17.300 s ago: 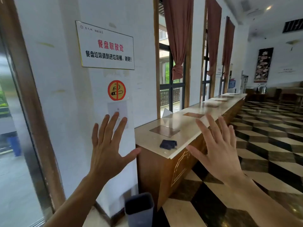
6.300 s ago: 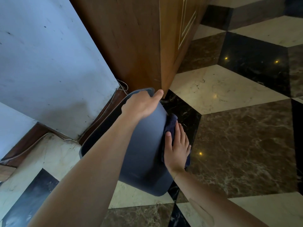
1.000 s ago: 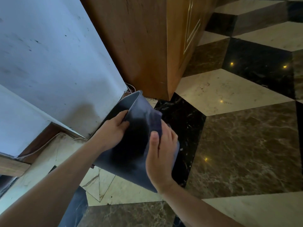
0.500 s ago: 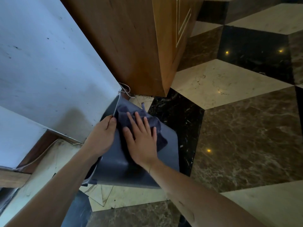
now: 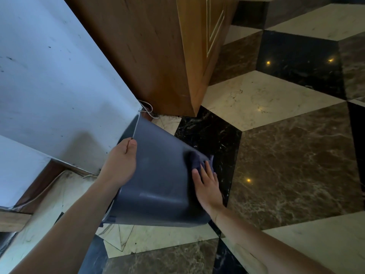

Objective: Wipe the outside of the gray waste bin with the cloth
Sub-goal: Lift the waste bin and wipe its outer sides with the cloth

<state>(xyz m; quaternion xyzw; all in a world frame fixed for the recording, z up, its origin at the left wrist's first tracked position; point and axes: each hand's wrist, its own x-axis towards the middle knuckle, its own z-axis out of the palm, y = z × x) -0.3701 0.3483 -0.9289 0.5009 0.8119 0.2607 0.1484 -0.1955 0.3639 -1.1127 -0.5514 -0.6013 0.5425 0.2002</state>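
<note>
The gray waste bin (image 5: 158,175) is tipped over on the floor between the white wall and the wooden counter, one broad side facing up at me. My left hand (image 5: 120,163) grips its rim on the left, thumb over the edge. Along the bin's right edge my right hand (image 5: 207,184) lies flat, pressing a dark blue cloth (image 5: 196,160) against the side. Most of the cloth is under my fingers; a bunched part sticks out above them. The bin's inside and its far side are hidden.
A wooden counter end (image 5: 158,56) stands just behind the bin. The white wall (image 5: 49,86) with a brown skirting and a thin white cable (image 5: 148,111) runs along the left. Polished marble floor (image 5: 296,165) in cream, brown and black spreads to the right.
My right hand and the cloth have slid from the upper middle of the bin's side down to its right edge. My left hand keeps its hold on the rim.
</note>
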